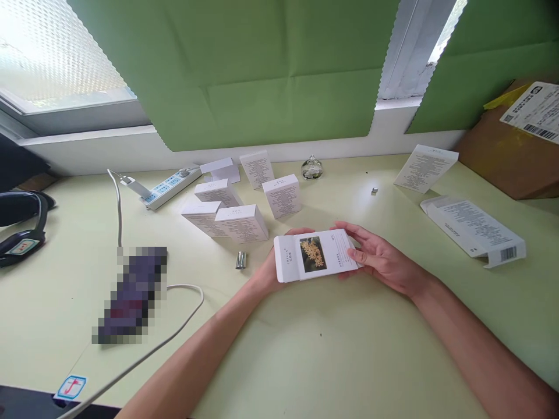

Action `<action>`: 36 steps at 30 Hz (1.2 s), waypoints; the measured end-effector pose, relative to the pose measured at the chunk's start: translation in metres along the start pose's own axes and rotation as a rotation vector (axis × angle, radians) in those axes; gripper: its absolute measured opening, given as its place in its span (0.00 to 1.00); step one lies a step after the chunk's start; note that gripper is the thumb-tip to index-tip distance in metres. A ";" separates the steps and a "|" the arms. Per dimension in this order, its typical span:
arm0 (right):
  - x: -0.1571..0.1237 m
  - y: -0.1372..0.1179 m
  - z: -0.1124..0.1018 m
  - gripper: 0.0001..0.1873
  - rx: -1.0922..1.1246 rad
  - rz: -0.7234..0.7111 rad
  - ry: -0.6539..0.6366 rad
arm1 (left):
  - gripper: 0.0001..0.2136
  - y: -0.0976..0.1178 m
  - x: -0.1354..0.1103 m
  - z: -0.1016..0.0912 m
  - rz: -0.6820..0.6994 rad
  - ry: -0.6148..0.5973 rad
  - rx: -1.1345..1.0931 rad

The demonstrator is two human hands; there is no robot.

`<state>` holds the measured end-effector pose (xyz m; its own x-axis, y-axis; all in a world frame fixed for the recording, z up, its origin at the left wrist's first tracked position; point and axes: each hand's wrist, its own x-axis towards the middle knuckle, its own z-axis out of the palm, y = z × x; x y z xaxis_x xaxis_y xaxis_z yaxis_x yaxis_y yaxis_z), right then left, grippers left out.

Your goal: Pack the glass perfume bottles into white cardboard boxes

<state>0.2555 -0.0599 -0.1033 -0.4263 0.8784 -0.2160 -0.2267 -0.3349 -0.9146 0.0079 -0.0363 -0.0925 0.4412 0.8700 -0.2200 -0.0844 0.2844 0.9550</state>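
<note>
Between my two hands, over the middle of the table, is a white cardboard box (337, 254) with a photo of yellow flowers on its face. My left hand (275, 270) supports its left end from beneath, most of its fingers hidden behind the card. At the other end my right hand (378, 256) grips it, thumb on top and fingers behind. A small silver cylinder (241, 260) stands just left of my left hand. Beyond it sit several white printed boxes (243, 223), tilted at various angles. A round glass bottle (311, 169) stands near the wall.
A power strip (168, 188) and blurred-out phone (133, 295) lie left, with a white cable (183, 326) curving nearby. Headphones (26, 233) rest at far left. On the right are a flattened carton (471, 226), a leaning white box (423, 169) and a brown box (493, 145).
</note>
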 end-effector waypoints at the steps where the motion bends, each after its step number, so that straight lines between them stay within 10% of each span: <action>1: -0.001 -0.001 -0.002 0.31 -0.019 0.007 0.014 | 0.25 0.002 0.001 0.004 -0.051 0.046 -0.045; 13: -0.002 -0.003 -0.010 0.30 -0.073 -0.005 0.035 | 0.18 -0.005 0.009 0.007 -0.127 0.150 -0.152; 24: -0.010 -0.014 -0.030 0.30 -0.154 0.014 0.096 | 0.12 -0.011 0.010 -0.008 0.265 -0.034 0.569; 36: -0.018 -0.020 -0.031 0.29 -0.251 0.097 0.182 | 0.49 0.006 -0.005 -0.025 0.113 -0.334 0.608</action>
<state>0.2953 -0.0586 -0.0920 -0.2666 0.9008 -0.3428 0.0400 -0.3450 -0.9377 -0.0174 -0.0289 -0.0903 0.7184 0.6828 -0.1330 0.3257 -0.1612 0.9316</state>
